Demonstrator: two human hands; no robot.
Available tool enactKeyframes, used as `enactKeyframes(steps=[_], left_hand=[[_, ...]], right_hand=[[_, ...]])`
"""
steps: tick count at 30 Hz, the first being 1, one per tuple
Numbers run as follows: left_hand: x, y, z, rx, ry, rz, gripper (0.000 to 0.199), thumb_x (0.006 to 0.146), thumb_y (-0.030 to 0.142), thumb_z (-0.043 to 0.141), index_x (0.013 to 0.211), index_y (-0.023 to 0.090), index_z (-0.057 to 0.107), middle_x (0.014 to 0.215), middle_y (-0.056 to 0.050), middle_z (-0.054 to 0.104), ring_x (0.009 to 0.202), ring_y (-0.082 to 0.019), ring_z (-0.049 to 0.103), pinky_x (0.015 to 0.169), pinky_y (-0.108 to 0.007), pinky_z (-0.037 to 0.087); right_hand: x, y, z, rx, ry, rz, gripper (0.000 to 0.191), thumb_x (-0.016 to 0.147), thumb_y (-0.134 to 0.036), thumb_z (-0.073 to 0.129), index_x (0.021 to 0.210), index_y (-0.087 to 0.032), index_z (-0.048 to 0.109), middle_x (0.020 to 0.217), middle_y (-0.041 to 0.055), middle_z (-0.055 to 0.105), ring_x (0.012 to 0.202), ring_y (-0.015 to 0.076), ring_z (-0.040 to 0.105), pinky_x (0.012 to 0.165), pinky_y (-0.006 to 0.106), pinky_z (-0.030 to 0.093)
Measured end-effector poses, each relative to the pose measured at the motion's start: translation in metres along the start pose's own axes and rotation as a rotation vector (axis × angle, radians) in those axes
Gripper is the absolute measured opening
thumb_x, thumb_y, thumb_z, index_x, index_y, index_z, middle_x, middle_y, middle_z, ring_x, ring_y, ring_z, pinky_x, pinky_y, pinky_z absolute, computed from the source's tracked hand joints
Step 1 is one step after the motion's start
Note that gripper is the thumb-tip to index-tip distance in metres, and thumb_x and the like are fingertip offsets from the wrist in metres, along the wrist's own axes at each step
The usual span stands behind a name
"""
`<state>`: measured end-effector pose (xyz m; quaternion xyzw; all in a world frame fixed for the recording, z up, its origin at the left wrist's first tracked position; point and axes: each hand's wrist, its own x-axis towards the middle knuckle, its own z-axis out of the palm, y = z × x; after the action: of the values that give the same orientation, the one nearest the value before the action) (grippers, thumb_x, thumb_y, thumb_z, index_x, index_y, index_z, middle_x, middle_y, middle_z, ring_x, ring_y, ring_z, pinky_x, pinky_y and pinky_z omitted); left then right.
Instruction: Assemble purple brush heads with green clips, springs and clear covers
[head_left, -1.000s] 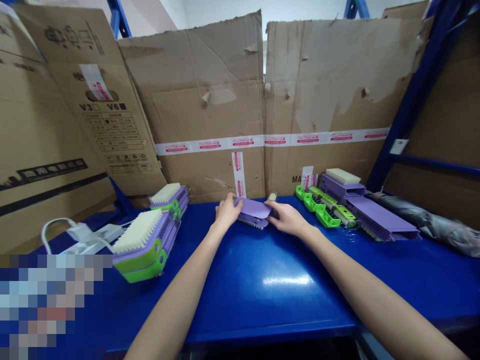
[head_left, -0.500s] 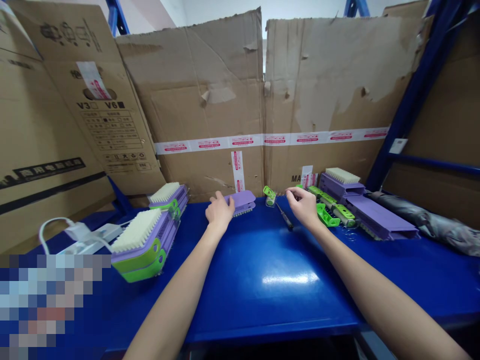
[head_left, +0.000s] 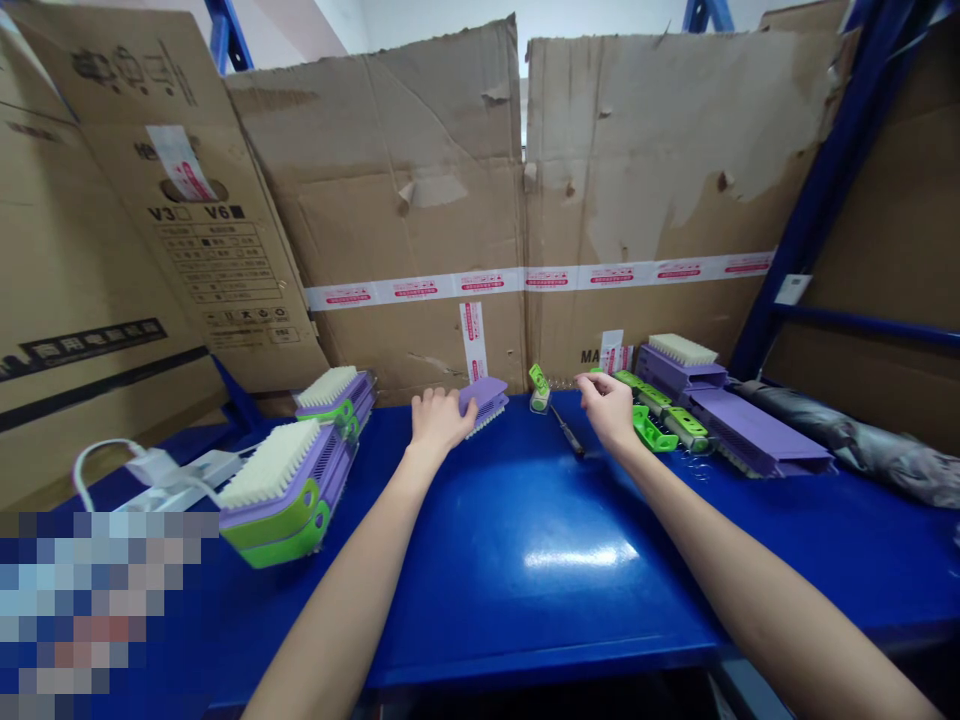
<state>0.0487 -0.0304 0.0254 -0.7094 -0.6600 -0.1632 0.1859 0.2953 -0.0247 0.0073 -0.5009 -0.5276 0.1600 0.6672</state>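
Note:
My left hand (head_left: 441,420) is closed round the left end of a purple brush body (head_left: 487,400), thumb on its near side; bristles show along its lower edge. It lies tilted near the back of the blue table. My right hand (head_left: 606,408) hovers to the right, thumb and fingertips pinched; whatever they hold is too small to make out. Just left of it lies a screwdriver (head_left: 570,436) with a dark handle. Behind the screwdriver is a small green and clear part (head_left: 538,388). Beside my right wrist sits a bright green plastic piece (head_left: 652,430).
Purple and green brushes (head_left: 281,490) with cream bristles stand at left, by a white power strip (head_left: 184,485). At right are several green parts (head_left: 664,405), purple brush bodies (head_left: 757,430) and a grey wrapped bundle (head_left: 862,445). Cardboard sheets (head_left: 405,220) line the back.
My left hand has turned its grip, and the purple brush body is now more tilted, its left end nearer me. My right hand stays almost in place, still pinched.

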Motion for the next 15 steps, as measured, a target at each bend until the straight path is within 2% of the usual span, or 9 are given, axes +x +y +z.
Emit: enactKeyframes(steps=[5, 11, 15], left_hand=[[-0.002, 0.007, -0.001, 0.005, 0.033, 0.064, 0.054, 0.088, 0.049, 0.033, 0.102, 0.011, 0.068, 0.099, -0.018, 0.064, 0.100, -0.031, 0.053, 0.083, -0.041, 0.037], [-0.004, 0.013, 0.001, -0.022, -0.011, 0.106, 0.056, 0.089, 0.052, 0.033, 0.105, 0.008, 0.065, 0.099, -0.019, 0.062, 0.100, -0.031, 0.051, 0.084, -0.040, 0.036], [-0.007, 0.013, 0.004, -0.061, -0.008, 0.103, 0.056, 0.089, 0.053, 0.033, 0.113, 0.011, 0.061, 0.103, -0.018, 0.060, 0.103, -0.032, 0.049, 0.086, -0.042, 0.035]], right_hand=[[-0.003, -0.002, 0.001, 0.042, -0.028, 0.022, 0.032, 0.069, -0.045, 0.056, 0.072, -0.014, 0.066, 0.053, -0.0004, 0.055, 0.051, 0.0132, 0.047, 0.053, 0.026, 0.037], [-0.003, -0.002, 0.002, 0.126, -0.065, 0.116, 0.032, 0.067, -0.044, 0.059, 0.075, -0.014, 0.066, 0.046, -0.0036, 0.049, 0.043, 0.0101, 0.041, 0.044, 0.024, 0.031], [-0.003, -0.003, 0.002, 0.260, -0.177, 0.243, 0.035, 0.063, -0.043, 0.062, 0.081, -0.013, 0.065, 0.043, -0.0061, 0.045, 0.036, 0.0081, 0.035, 0.038, 0.022, 0.025]])
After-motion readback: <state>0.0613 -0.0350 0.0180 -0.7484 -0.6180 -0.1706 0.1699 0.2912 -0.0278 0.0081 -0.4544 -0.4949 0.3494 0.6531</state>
